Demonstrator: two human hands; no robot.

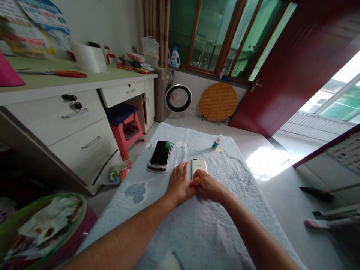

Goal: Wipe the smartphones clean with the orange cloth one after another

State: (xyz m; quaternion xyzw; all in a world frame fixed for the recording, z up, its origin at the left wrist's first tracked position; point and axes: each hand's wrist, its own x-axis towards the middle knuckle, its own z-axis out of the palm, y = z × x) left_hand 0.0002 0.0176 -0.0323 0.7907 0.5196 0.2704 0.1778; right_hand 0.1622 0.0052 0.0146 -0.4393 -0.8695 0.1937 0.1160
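A white smartphone [199,165] lies back up on the cloth-covered table, its camera end pointing away from me. My left hand [180,183] rests along its left side, fingers stretched out and thumb toward the phone's lower end. Over that lower end my right hand [208,185] is closed, its bent fingers pressed at the phone and meeting the left thumb. The hands hide the phone's lower part, and whether something small is between the fingertips cannot be seen. To the left sits a stack of smartphones [161,153], the top one black with its screen up.
A small spray bottle [216,143] stands at the table's far right. The light blue cloth [225,221] is wrinkled. Left of the table are a waste bin [91,221], a red stool [129,131] and a white desk [75,135]. A washing machine [161,97] stands behind with its door open.
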